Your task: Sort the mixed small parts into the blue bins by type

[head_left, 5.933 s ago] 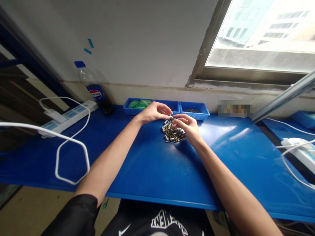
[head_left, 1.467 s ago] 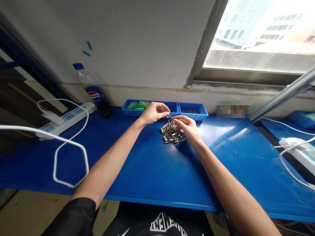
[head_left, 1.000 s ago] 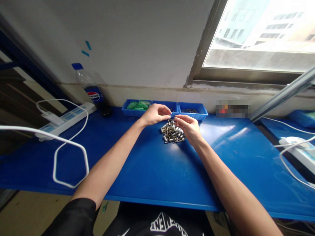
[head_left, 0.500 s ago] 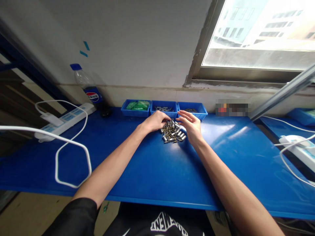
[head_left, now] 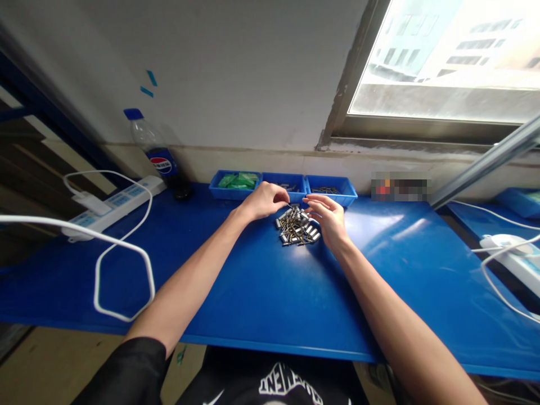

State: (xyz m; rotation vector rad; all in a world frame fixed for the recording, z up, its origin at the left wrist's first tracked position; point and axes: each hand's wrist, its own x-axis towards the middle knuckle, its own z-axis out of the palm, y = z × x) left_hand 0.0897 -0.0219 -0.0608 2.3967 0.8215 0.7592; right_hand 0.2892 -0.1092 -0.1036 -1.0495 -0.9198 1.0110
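Note:
A pile of small metal parts [head_left: 297,228] lies on the blue table, some with silvery cylindrical bodies and others thin and brass-coloured. My left hand [head_left: 265,201] is above the pile's far left edge, its thumb and forefinger closed in a pinch. Whatever sits between those fingertips is too small to make out. On the pile's right side, my right hand [head_left: 329,219] has its fingers stretched out and slightly apart, close to the parts. Behind the hands stand three blue bins: a left bin [head_left: 230,194] with green pieces, a middle bin [head_left: 300,197] and a right bin [head_left: 343,199] with small parts.
The blue table [head_left: 261,304] runs along the wall. At the left are a cola bottle [head_left: 162,163], a white power strip [head_left: 118,205] and a looping white cable [head_left: 147,264]. Another power strip [head_left: 517,259] lies at the right, near a slanted metal post [head_left: 485,160].
My left hand has lifted slightly up and left from the pile, its fingertips pinched. My right hand has barely moved. The view has shifted a little.

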